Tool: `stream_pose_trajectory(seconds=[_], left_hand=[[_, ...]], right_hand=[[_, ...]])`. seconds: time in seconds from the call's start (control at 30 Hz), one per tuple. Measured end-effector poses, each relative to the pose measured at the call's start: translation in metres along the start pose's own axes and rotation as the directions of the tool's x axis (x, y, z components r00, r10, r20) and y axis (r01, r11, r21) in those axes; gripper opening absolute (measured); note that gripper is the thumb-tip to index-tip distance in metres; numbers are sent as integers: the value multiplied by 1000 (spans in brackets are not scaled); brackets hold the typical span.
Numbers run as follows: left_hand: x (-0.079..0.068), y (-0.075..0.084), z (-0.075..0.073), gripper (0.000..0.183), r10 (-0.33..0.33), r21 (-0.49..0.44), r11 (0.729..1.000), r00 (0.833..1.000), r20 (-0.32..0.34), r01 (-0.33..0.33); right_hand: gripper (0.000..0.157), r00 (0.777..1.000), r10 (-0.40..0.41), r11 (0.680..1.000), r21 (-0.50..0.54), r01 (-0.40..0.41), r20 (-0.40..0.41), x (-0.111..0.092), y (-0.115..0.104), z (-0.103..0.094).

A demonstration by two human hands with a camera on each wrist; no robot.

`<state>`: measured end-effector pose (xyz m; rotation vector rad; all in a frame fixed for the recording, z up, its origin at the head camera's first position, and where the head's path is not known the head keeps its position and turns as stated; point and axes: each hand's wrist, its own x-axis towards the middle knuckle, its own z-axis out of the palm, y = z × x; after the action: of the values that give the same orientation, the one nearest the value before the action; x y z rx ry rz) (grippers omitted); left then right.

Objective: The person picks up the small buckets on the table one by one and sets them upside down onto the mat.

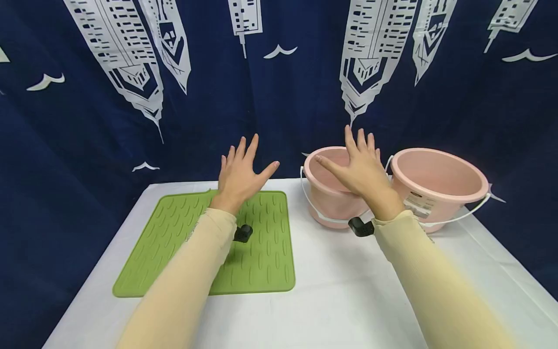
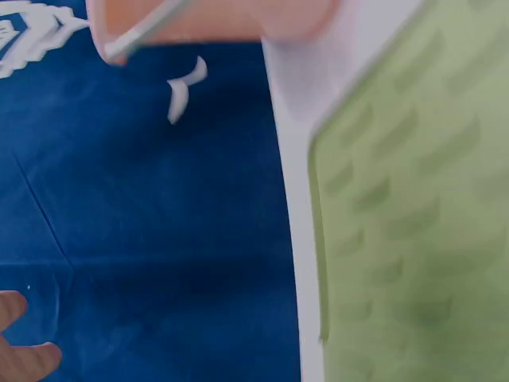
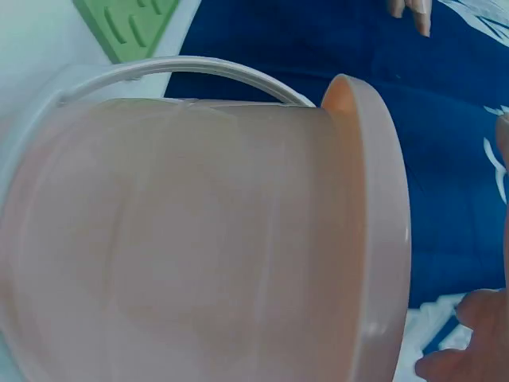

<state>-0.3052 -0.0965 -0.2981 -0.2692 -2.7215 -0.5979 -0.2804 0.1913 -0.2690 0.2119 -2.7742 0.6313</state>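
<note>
Above the far part of a green ridged mat [image 1: 266,252], my left hand [image 1: 240,182] is raised with its fingers spread, holding nothing. My right hand [image 1: 364,172] is also held up with fingers apart, in front of the nearer-to-middle pink bucket [image 1: 335,206] and hiding part of its rim. In the right wrist view that bucket [image 3: 223,239] fills much of the picture, its white handle [image 3: 199,64] hanging at the side. Only fingertips of the left hand [image 2: 24,342] show in the left wrist view. A second pink bucket [image 1: 436,203] with a label stands to the right.
A white cloth covers the table [image 1: 322,300]. Behind it hangs a dark blue curtain [image 1: 287,106] with white building prints. The right bucket's white handle [image 1: 462,218] hangs out toward the table's right edge. Black wrist cameras [image 1: 361,227] sit under both wrists.
</note>
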Motion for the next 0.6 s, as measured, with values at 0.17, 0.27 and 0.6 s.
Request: stream_pose_trajectory(seconds=[0.17,0.27,0.6], left_hand=[[-15,16,4,97,-55,-259,965,998,-17,48],[-26,25,6,97,-78,-401,914,996,-32,59],[-69,35,10,87,-105,-627,773,994,24,97]], right_hand=[[113,993,79,992,108,-69,-90,-18,15,3],[112,984,129,977,183,-106,-121,-29,23,5],[106,969,195,914,387,-123,-152,-53,45,25]])
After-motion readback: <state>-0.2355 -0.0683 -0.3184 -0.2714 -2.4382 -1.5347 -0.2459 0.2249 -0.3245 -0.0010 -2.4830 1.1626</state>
